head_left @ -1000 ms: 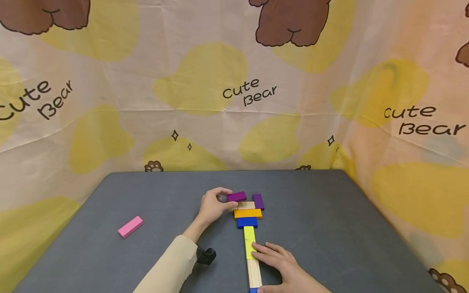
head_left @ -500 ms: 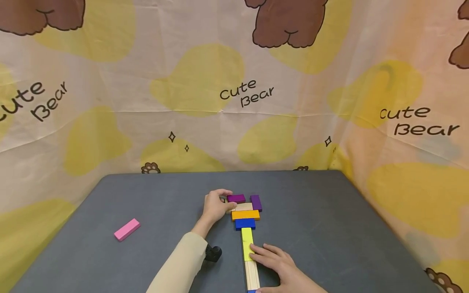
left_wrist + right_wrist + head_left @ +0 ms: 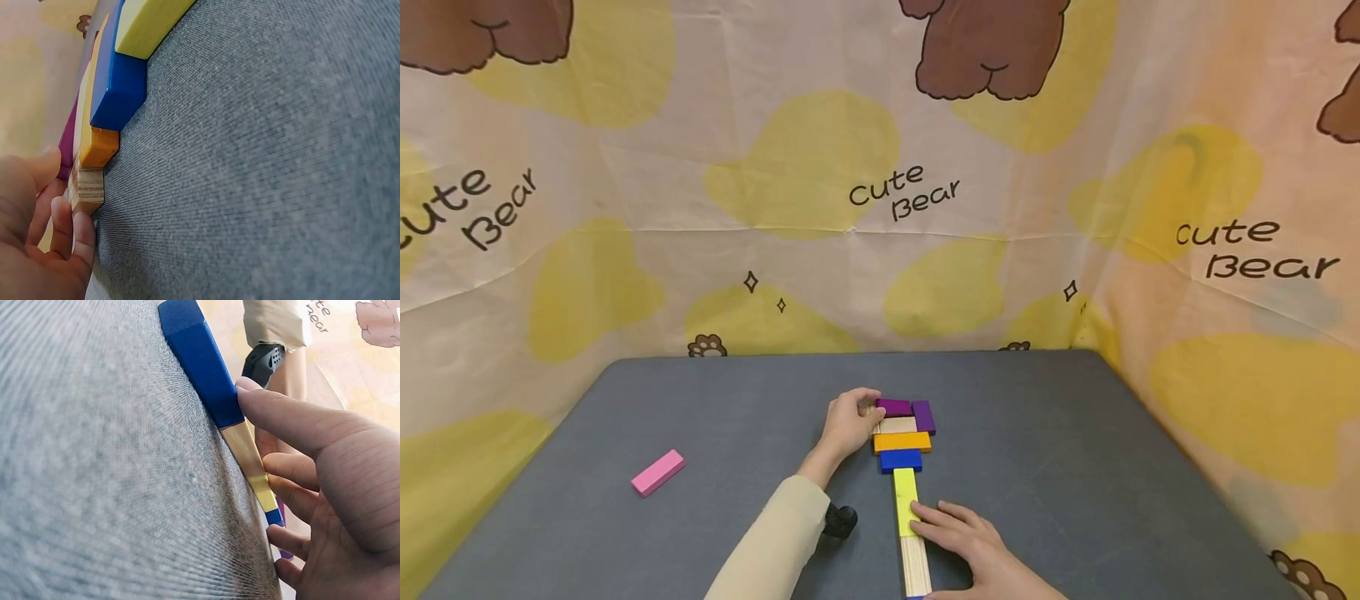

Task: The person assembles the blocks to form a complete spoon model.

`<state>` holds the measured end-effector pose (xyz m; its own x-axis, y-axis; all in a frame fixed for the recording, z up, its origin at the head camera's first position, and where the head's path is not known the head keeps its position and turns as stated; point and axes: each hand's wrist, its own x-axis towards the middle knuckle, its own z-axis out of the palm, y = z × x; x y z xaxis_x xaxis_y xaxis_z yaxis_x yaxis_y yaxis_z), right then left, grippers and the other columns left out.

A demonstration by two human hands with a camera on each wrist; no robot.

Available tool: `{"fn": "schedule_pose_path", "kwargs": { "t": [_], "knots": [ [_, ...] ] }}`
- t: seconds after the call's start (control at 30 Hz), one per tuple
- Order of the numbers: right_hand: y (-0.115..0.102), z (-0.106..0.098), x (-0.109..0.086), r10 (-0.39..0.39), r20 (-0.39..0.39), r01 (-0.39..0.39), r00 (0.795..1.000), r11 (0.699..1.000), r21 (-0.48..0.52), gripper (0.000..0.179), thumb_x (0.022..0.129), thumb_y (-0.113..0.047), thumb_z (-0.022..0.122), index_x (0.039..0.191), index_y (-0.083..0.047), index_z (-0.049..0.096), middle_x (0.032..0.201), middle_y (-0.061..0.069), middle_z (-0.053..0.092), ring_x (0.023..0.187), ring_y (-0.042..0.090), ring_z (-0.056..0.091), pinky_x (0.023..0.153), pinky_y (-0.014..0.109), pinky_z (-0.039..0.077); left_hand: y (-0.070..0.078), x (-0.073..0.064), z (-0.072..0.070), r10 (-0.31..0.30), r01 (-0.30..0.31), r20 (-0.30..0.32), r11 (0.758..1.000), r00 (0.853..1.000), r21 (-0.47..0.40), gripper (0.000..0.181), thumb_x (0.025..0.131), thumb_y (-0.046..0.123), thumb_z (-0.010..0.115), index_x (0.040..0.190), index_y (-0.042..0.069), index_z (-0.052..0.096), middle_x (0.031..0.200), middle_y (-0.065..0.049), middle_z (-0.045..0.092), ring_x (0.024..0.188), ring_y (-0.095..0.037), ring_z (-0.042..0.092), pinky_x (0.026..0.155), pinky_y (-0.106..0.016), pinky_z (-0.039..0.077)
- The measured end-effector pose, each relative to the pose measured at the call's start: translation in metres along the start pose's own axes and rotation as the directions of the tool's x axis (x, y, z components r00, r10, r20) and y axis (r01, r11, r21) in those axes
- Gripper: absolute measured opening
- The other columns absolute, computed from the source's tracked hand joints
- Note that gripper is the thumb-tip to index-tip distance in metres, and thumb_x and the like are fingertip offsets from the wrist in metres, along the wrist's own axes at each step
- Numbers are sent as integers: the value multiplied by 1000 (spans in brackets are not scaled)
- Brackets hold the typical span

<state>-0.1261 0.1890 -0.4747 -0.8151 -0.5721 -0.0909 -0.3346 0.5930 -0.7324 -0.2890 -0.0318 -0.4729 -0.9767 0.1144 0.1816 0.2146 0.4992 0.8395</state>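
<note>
My left hand [image 3: 848, 421] is at the left end of a magenta wooden block [image 3: 895, 407]; thumb and forefinger pinch that end. In the left wrist view the curled fingers [image 3: 83, 234] lie against the end of a bare-wood block [image 3: 87, 187]. A purple block [image 3: 923, 417] stands at the magenta block's right end. Nearer lie a pale block [image 3: 898, 425], an orange block [image 3: 902, 442] and a blue block [image 3: 900, 460]. A yellow block [image 3: 906, 500] continues the line. My right hand [image 3: 973, 542] rests its relaxed fingers along it; its thumb touches a nearer blue block [image 3: 203, 369].
A pink block [image 3: 658, 472] lies apart on the left of the grey table [image 3: 1075, 467]. A patterned cloth [image 3: 820, 167] hangs behind the table and at both sides. A black device [image 3: 841, 522] is on the left wrist.
The magenta block, tilted at first, has straightened and slid right against the purple block. My left hand moves right with it. The right hand stays in place; the view shifts slightly.
</note>
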Motion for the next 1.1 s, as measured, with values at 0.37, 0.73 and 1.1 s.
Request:
{"fn": "schedule_pose_path", "kwargs": {
  "t": [0.37,0.73,1.1],
  "knots": [
    [5,1,-1,-52,-9,52,999,998,-18,68,86,-50,72,146,-27,50,152,-9,38,132,41,32,94,74,26,2,-3,2,26,-26,32,1000,999,15,27,95,3,64,122,1,66,119,-12,65,108,-31,57,96,-48,44],
    [5,1,0,-42,2,42,999,998,-46,70,84,-50,74,146,-27,50,152,-9,39,132,40,33,95,72,27,4,-2,3,48,-51,59,998,997,48,25,96,2,61,120,3,67,118,-11,66,117,-33,52,102,-51,38],
    [6,0,1,-37,3,37,999,998,-50,70,84,-50,73,146,-28,49,152,-10,38,132,41,33,94,73,26,4,-3,5,35,-37,54,999,998,36,25,96,2,61,120,4,67,118,-10,65,119,-34,49,103,-53,36]
  ]
}}
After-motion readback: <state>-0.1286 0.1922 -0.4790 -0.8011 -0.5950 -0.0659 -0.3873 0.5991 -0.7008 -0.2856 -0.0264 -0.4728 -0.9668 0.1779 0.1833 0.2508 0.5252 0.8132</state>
